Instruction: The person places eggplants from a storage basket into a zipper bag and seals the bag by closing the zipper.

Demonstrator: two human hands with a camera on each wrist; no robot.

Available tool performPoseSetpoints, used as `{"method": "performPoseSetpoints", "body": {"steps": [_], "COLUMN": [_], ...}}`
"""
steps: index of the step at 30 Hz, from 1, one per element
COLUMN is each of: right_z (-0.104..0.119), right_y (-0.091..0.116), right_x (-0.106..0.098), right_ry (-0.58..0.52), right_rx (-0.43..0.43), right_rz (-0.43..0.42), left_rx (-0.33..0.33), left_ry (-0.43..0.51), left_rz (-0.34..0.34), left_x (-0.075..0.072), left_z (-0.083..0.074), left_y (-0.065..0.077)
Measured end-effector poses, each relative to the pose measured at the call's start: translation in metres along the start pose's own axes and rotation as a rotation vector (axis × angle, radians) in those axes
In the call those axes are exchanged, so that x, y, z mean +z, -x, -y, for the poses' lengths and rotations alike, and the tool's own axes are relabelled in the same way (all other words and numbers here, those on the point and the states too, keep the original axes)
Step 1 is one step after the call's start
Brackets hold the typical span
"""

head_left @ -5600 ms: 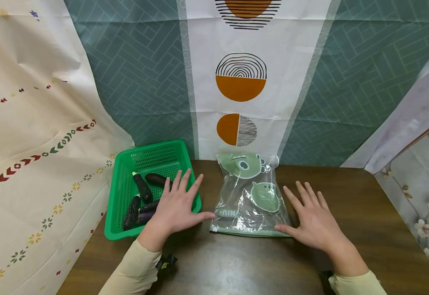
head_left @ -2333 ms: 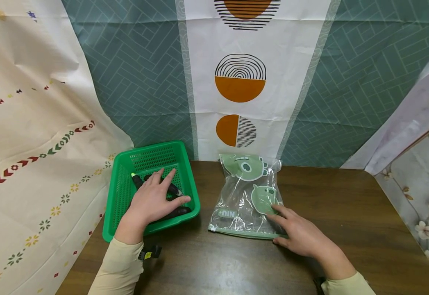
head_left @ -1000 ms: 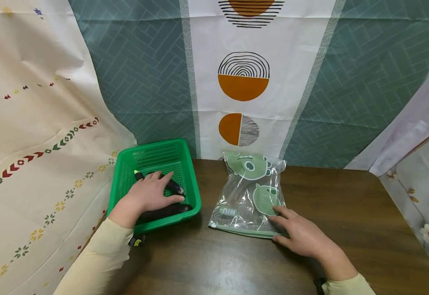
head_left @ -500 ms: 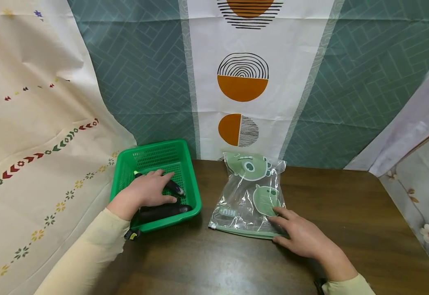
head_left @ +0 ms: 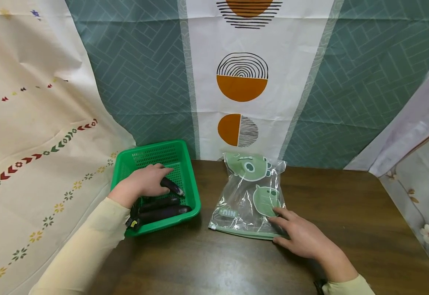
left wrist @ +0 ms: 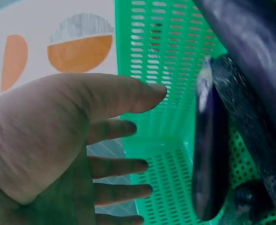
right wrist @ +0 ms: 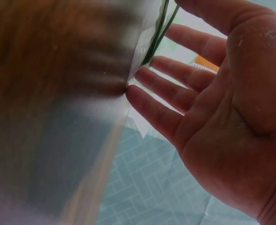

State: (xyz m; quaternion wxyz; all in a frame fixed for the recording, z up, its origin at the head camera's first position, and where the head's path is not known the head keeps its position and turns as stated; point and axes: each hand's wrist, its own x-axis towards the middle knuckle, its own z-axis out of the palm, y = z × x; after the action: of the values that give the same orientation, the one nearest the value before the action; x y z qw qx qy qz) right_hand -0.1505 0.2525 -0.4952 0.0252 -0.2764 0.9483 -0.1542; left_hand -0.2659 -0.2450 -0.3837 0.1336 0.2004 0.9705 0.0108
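My left hand (head_left: pixel 146 182) hovers in the green basket (head_left: pixel 194 184), hiding part of it in the head view. Its thumb and fingers stretch out with nothing between them in the left wrist view. Several dark eggplants lie below and beside it: one eggplant (head_left: pixel 172 187) pokes out past the fingers, and another eggplant (head_left: pixel 165 213) lies along the front wall. A slim eggplant (left wrist: pixel 211 154) shows beside the thumb in the left wrist view. My right hand (head_left: pixel 303 235) rests with loosely extended fingers on the lower right corner of a clear zip bag (head_left: pixel 236 196) with green animal prints.
The brown wooden table (head_left: pixel 214 266) carries both basket and bag. A patterned cloth (head_left: pixel 236 102) hangs right behind them. Cream cloth (head_left: pixel 70 205) borders the basket's left side, and a floral cloth (head_left: pixel 428 221) hangs at the right.
From spread above, my left hand went down into the basket, and several eggplants have shifted toward its front; lately it lifted a little, uncovering more. My right hand lowered onto the bag's corner and stays there.
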Motion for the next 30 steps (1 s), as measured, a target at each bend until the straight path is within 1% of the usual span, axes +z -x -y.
{"method": "performPoseSetpoints", "body": {"steps": [5, 14, 20, 26, 30], "right_z": [0.000, 0.000, 0.000, 0.000, -0.001], "right_y": [0.000, 0.001, 0.001, 0.001, 0.001], "right_x": [-0.001, 0.000, 0.001, 0.001, 0.001], "right_ry": [0.005, 0.003, 0.002, 0.005, 0.005], "right_rx": [-0.007, -0.012, -0.017, -0.016, -0.019], "right_rz": [0.000, -0.014, -0.017, -0.016, -0.018], "left_rx": [0.014, 0.038, 0.045, 0.046, 0.053], "left_ry": [-0.015, -0.071, -0.069, -0.047, -0.043], "left_rz": [-0.004, 0.013, 0.038, 0.067, 0.073], "left_x": [0.001, 0.009, 0.014, 0.023, 0.028], "left_z": [0.005, 0.012, 0.018, 0.025, 0.028], "left_y": [-0.006, -0.024, -0.032, -0.039, -0.044]}}
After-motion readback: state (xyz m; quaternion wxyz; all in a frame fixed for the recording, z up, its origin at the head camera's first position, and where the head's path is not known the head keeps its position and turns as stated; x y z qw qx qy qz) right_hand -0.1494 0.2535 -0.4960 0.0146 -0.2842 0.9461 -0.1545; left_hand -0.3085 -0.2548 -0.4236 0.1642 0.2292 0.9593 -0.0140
